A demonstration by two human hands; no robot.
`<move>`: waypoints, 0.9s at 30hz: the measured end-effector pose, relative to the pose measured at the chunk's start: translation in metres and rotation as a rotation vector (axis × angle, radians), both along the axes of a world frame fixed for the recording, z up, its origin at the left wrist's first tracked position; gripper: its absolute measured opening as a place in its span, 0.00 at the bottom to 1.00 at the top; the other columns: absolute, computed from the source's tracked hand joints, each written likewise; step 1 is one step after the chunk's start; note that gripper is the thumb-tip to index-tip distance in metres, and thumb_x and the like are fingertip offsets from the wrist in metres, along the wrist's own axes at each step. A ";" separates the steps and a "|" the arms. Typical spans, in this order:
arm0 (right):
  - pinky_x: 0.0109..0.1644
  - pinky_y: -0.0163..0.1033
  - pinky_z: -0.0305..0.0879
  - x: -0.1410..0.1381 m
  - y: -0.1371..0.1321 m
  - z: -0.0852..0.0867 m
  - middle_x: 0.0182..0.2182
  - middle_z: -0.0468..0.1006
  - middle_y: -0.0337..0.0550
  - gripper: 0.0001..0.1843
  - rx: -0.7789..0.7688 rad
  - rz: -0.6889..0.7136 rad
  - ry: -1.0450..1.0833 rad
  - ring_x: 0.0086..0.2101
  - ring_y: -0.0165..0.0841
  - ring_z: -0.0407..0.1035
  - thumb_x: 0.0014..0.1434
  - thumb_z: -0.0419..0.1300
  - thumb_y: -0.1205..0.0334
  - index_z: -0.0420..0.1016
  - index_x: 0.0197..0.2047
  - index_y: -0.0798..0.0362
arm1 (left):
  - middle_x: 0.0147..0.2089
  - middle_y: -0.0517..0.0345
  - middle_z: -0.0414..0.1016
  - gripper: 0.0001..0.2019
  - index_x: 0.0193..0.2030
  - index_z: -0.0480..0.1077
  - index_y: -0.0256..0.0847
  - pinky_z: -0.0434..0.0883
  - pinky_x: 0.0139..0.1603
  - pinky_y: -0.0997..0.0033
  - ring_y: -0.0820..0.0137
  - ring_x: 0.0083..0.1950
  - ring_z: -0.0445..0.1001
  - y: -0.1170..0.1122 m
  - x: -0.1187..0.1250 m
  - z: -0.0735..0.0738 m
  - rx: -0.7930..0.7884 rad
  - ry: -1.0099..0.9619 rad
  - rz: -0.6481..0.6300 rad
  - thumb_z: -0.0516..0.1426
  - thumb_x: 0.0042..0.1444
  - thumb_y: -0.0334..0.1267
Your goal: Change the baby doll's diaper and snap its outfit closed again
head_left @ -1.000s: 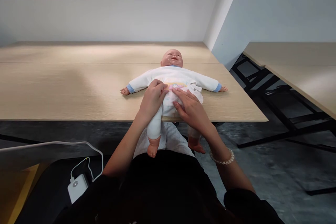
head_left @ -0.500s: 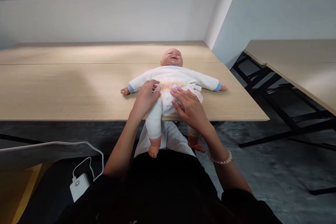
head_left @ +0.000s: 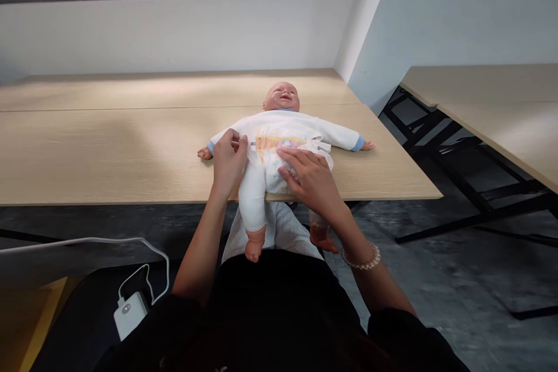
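Observation:
A baby doll (head_left: 283, 122) in a white suit with blue cuffs lies on its back on the wooden table (head_left: 108, 151), arms spread, legs hanging over the near edge. A diaper (head_left: 272, 154) with a coloured front band covers its middle. My left hand (head_left: 229, 163) pinches the diaper's tab at the doll's left side, fingers closed on it. My right hand (head_left: 307, 180) rests flat on the diaper's front, fingers stretched out. A bead bracelet (head_left: 361, 258) circles my right wrist.
A white power bank (head_left: 129, 314) with a white cable lies at the lower left on a dark surface. A second wooden table (head_left: 492, 104) with a black frame stands to the right. White walls and a dark window frame run behind.
My left hand has slid left from the diaper's front to the doll's side, pulling the tab out. The coloured band is now uncovered. My right hand stays pressed on the diaper.

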State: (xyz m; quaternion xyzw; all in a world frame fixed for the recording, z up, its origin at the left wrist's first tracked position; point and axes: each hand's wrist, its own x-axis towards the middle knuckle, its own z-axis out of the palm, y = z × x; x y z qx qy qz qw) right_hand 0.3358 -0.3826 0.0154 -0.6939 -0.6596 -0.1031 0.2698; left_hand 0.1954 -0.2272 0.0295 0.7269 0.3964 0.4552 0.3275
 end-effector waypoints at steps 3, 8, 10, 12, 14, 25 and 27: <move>0.59 0.51 0.59 -0.010 0.013 0.014 0.56 0.75 0.53 0.27 -0.055 -0.074 -0.094 0.55 0.47 0.66 0.73 0.54 0.44 0.71 0.68 0.47 | 0.25 0.65 0.62 0.11 0.26 0.59 0.41 0.63 0.31 0.75 0.75 0.27 0.64 0.007 0.004 -0.007 -0.194 -0.198 -0.066 0.57 0.58 0.34; 0.57 0.49 0.58 -0.015 0.038 0.023 0.54 0.72 0.54 0.30 -0.091 0.005 -0.151 0.53 0.46 0.62 0.71 0.55 0.40 0.73 0.67 0.49 | 0.29 0.61 0.69 0.04 0.28 0.66 0.41 0.70 0.32 0.75 0.73 0.30 0.70 0.015 0.004 -0.023 -0.515 -0.451 -0.201 0.56 0.52 0.36; 0.56 0.49 0.58 -0.013 0.041 0.022 0.55 0.71 0.54 0.29 -0.098 0.008 -0.133 0.53 0.47 0.62 0.71 0.56 0.41 0.74 0.65 0.50 | 0.32 0.58 0.74 0.03 0.32 0.70 0.40 0.72 0.35 0.74 0.71 0.34 0.73 0.015 0.000 -0.029 -0.514 -0.442 -0.316 0.58 0.50 0.35; 0.56 0.48 0.58 -0.011 0.042 0.019 0.55 0.71 0.53 0.28 -0.086 -0.002 -0.107 0.53 0.46 0.62 0.71 0.56 0.43 0.74 0.65 0.51 | 0.37 0.56 0.77 0.07 0.37 0.73 0.40 0.74 0.41 0.72 0.69 0.38 0.76 0.015 -0.006 -0.034 -0.477 -0.394 -0.434 0.61 0.50 0.36; 0.56 0.48 0.58 -0.010 0.040 0.017 0.55 0.71 0.53 0.28 -0.061 -0.009 -0.090 0.53 0.46 0.62 0.71 0.57 0.43 0.73 0.65 0.51 | 0.43 0.54 0.79 0.13 0.43 0.74 0.40 0.75 0.46 0.70 0.67 0.43 0.77 0.017 -0.010 -0.039 -0.448 -0.357 -0.495 0.65 0.50 0.38; 0.58 0.48 0.58 -0.011 0.039 0.012 0.55 0.72 0.53 0.28 -0.035 -0.010 -0.088 0.53 0.46 0.61 0.71 0.56 0.43 0.74 0.65 0.51 | 0.43 0.53 0.82 0.09 0.38 0.77 0.38 0.73 0.48 0.69 0.68 0.42 0.77 0.030 -0.002 -0.043 -0.086 -0.078 -0.264 0.56 0.55 0.32; 0.58 0.48 0.58 -0.011 0.038 0.014 0.56 0.72 0.52 0.27 -0.048 -0.006 -0.080 0.53 0.45 0.62 0.72 0.55 0.44 0.75 0.65 0.49 | 0.38 0.54 0.82 0.09 0.37 0.78 0.38 0.72 0.42 0.72 0.69 0.38 0.76 0.032 -0.004 -0.043 -0.094 -0.095 -0.178 0.55 0.55 0.32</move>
